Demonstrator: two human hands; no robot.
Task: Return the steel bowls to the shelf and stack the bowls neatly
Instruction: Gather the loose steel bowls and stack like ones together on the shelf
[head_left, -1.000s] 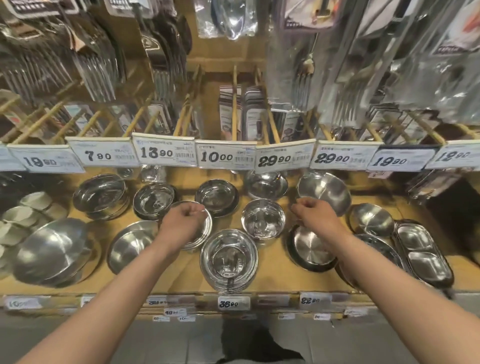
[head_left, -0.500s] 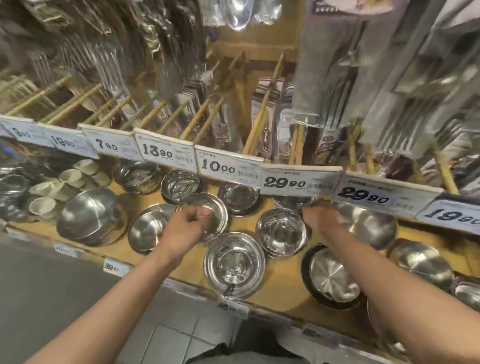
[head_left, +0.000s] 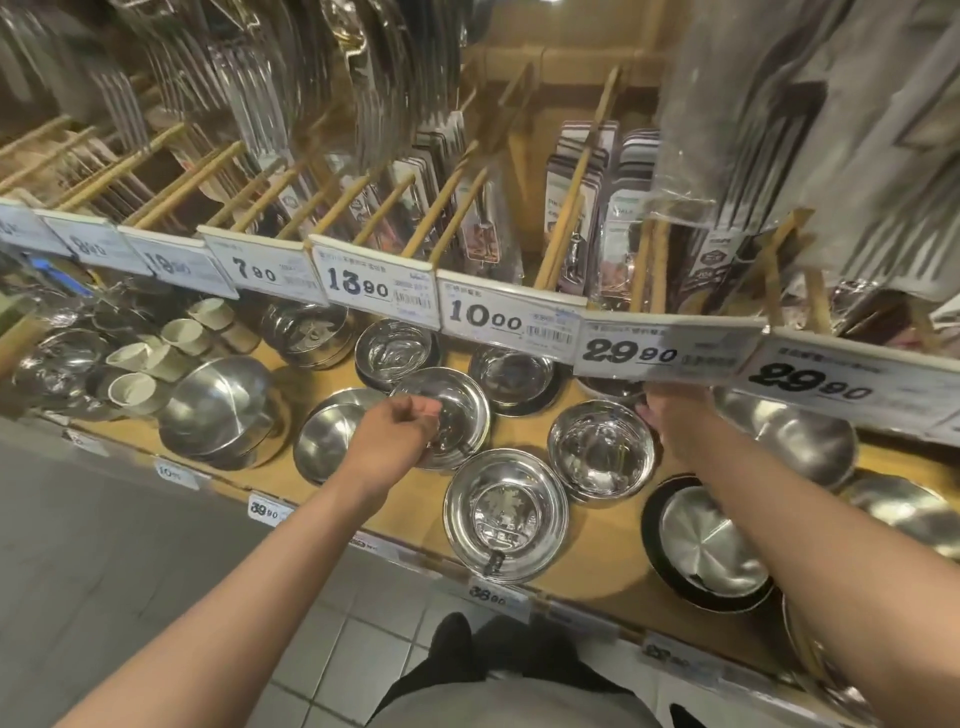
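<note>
Price tags (head_left: 509, 319) on shelf rail: 7.90, 13.90, 10.00, 29.90, 29.90.

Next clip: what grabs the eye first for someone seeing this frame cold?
Two bare arms reach into a wooden shelf crowded with shiny steel bowls. The left hand pinches the rim of a shallow bowl mid-shelf, while the right hand reaches behind a deeper bowl. Above runs a row of price tags.
</note>
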